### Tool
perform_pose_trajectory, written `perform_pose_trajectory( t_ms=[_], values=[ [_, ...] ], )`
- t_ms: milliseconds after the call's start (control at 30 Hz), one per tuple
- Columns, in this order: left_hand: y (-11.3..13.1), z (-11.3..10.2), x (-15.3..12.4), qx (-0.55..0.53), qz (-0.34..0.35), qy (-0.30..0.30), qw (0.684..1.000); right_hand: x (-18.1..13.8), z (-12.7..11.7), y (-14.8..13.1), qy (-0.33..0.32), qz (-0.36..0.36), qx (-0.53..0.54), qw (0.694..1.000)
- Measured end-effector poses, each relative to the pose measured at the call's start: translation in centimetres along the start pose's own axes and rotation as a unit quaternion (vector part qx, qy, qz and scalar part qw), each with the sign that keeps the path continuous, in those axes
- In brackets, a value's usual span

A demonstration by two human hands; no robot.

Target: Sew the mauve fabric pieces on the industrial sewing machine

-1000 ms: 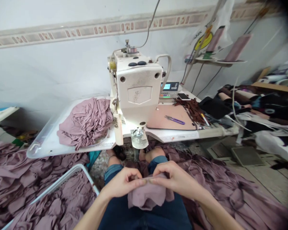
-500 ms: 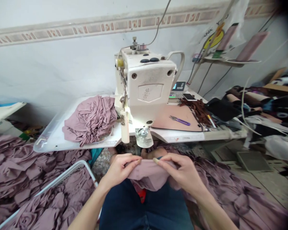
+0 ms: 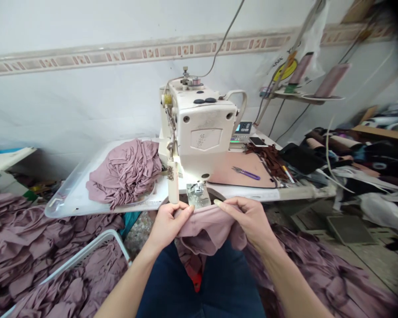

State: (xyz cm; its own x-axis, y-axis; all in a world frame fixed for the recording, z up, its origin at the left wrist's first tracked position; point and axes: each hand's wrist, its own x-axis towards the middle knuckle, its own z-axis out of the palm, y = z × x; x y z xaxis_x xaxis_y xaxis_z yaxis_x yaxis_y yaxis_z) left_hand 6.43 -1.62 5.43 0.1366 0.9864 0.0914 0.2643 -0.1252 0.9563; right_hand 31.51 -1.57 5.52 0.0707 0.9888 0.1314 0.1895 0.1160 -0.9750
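Note:
A piece of mauve fabric [image 3: 204,232] is stretched between my two hands, its upper edge pulled nearly straight. My left hand [image 3: 170,223] pinches that edge at the left, thumb against fingers. At the right end my right hand [image 3: 247,218] pinches it the same way. The fabric hangs in folds over my lap. Just beyond its edge is the metal sewing plate [image 3: 199,196] of a white sewing machine [image 3: 202,132], under the needle area. Whether the fabric touches the plate I cannot tell.
A crumpled mauve fabric pile [image 3: 124,170] lies on the table left of the machine. Purple thread snips [image 3: 247,173] rest on a tan mat [image 3: 223,170] at the right. A white basket [image 3: 117,236] of mauve fabric stands at lower left; more mauve cloth [image 3: 321,274] lies at lower right.
Both hands have moved forward and up with the fabric, bringing its edge close to the machine's sewing plate. My view has tilted slightly, so the machine sits lower in the picture.

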Motion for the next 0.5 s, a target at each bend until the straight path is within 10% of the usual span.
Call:
perform_pose_trajectory(
  t_ms=[500],
  values=[
    [-0.5,1.4,4.7,-0.103,0.006,0.07,0.992,3.3,0.2,2.0,0.084,-0.016,0.034,0.996]
  ],
)
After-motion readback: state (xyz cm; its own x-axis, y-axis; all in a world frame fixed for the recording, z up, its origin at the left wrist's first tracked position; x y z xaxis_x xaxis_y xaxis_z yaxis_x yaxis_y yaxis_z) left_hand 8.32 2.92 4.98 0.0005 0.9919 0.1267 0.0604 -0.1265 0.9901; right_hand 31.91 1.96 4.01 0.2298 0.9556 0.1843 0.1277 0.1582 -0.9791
